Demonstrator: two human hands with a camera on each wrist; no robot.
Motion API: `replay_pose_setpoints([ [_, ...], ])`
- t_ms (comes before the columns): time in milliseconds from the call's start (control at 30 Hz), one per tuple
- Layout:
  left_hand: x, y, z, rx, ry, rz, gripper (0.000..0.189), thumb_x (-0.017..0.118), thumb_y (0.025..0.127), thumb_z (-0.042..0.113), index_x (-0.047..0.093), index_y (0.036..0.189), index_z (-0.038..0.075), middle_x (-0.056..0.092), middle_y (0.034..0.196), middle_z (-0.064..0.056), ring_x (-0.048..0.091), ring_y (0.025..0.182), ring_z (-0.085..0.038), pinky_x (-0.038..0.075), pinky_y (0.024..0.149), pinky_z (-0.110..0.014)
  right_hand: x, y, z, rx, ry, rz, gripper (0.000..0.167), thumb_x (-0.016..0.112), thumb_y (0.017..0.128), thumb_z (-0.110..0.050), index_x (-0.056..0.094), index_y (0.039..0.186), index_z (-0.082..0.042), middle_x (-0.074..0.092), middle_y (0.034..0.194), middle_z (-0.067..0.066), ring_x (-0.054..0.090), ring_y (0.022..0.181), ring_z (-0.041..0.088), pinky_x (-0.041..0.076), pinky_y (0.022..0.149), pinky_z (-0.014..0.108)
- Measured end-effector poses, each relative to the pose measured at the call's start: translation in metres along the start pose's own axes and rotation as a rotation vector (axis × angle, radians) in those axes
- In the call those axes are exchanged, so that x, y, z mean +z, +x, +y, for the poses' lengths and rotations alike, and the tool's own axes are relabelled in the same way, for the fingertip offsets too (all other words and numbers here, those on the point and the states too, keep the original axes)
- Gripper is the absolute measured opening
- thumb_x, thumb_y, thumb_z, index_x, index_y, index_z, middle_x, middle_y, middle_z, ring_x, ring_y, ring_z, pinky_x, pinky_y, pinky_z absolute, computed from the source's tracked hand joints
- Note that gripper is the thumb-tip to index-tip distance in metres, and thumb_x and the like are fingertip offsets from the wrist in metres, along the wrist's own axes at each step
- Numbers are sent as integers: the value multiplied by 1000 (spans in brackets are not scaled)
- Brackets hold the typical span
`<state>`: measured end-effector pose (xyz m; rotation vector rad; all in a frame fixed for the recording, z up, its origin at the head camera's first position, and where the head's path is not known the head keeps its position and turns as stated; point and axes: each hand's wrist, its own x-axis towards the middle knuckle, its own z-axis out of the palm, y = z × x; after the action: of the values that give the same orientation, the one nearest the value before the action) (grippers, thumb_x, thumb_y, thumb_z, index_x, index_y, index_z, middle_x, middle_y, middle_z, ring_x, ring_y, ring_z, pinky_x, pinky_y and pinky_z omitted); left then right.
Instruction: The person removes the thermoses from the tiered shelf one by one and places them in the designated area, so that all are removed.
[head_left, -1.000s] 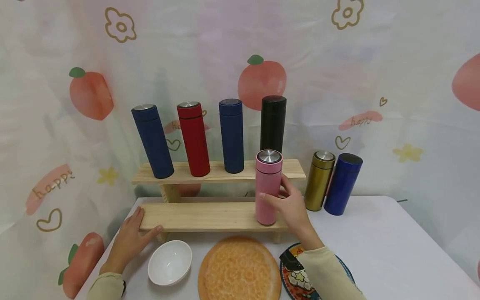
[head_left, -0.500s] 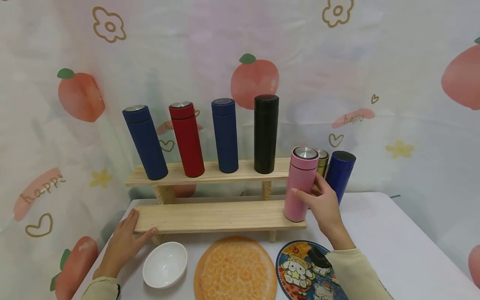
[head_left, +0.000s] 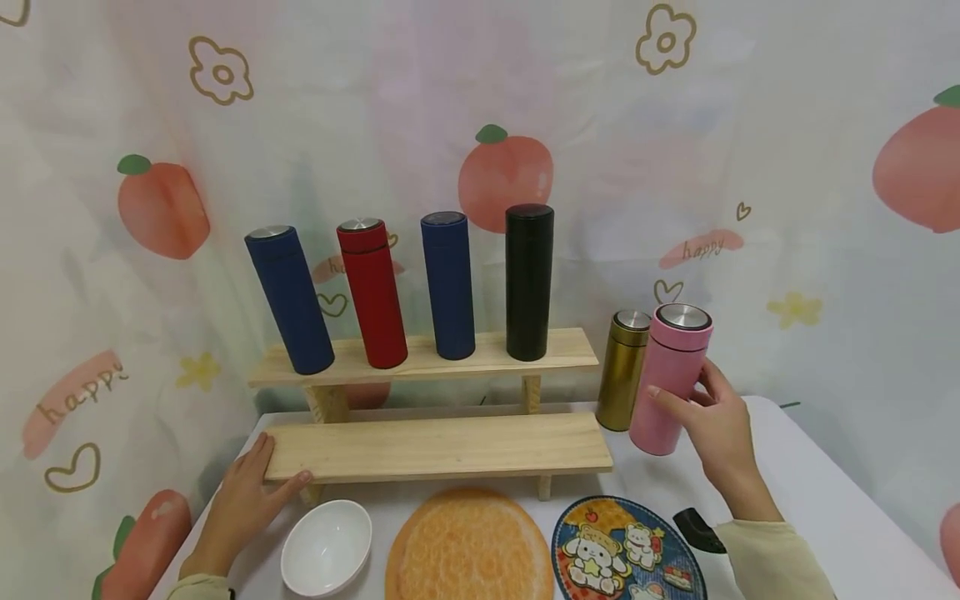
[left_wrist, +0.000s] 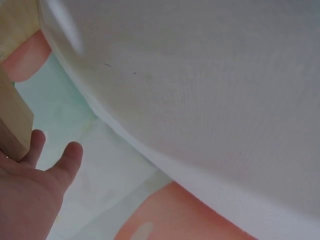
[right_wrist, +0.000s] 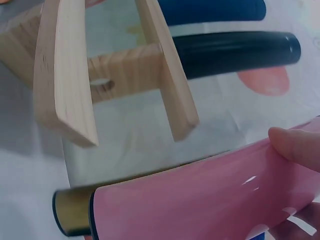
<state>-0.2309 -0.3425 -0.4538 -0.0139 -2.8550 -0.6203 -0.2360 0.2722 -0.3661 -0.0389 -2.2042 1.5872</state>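
Observation:
In the head view my right hand [head_left: 723,433] grips a pink thermos [head_left: 669,383] with a steel-topped lid, thumb on the near side. The pink thermos [right_wrist: 210,200] also fills the lower right wrist view. It stands just right of a gold thermos [head_left: 624,371] and hides the blue one behind it. My left hand [head_left: 238,504] rests against the left end of the lower board of a two-tier wooden shelf [head_left: 450,446], thumb along the front edge, fingers extended. On the upper board stand a blue thermos [head_left: 292,304], a red one [head_left: 375,300], another blue one [head_left: 450,292] and a black one [head_left: 529,287].
In front of the shelf are a white bowl [head_left: 327,548], a round tan mat [head_left: 471,554] patterned like bread, and a round cartoon mat [head_left: 678,567]. All lie on a white-covered table [head_left: 817,508]. A fruit-print cloth [head_left: 600,108] hangs behind.
My right hand has carried the pink thermos rightwards, off the lower board and past the gold thermos, to the spot in front of the blue one. My left hand keeps its place.

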Motion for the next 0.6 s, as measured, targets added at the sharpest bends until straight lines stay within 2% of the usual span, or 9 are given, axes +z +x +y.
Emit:
replay_pose_setpoints([
  [167,3,1,-1,7,14,13,107,71,98,61,30,159,-17,26,165,-39,32,144,-64,32,111,-78,-19,2,8,38,-36,45,86,73,103,-37,27,172,-15,38,167,22,45,141,51,41,107,76],
  [400,4,2,-1,-15,26,-4,109,70,98,61,28,159,-18,27,163,-41,32,143,-65,33,109,-80,-39,7,22,60,-73,79,88,75,102,-37,26,172,-15,36,169,23,46,139,51,42,106,76],
  [467,5,2,-2,-10,28,-1,109,71,98,61,28,159,-19,28,162,-42,32,143,-65,33,109,-79,-44,10,25,60,-93,87,88,76,102,-37,27,172,-15,38,168,24,49,136,47,48,106,68],
  [533,6,3,-4,1,35,9,108,71,98,60,29,158,-20,28,162,-42,32,142,-66,33,109,-79,-47,13,29,53,-115,99,87,77,101,-37,30,171,-14,40,166,24,53,129,37,55,100,50],
  [600,6,5,-4,-14,33,-12,110,70,98,62,27,158,-19,26,163,-42,30,143,-66,31,112,-78,-50,16,33,43,-134,110,85,77,101,-37,32,170,-13,44,163,24,56,119,24,55,90,33],
])
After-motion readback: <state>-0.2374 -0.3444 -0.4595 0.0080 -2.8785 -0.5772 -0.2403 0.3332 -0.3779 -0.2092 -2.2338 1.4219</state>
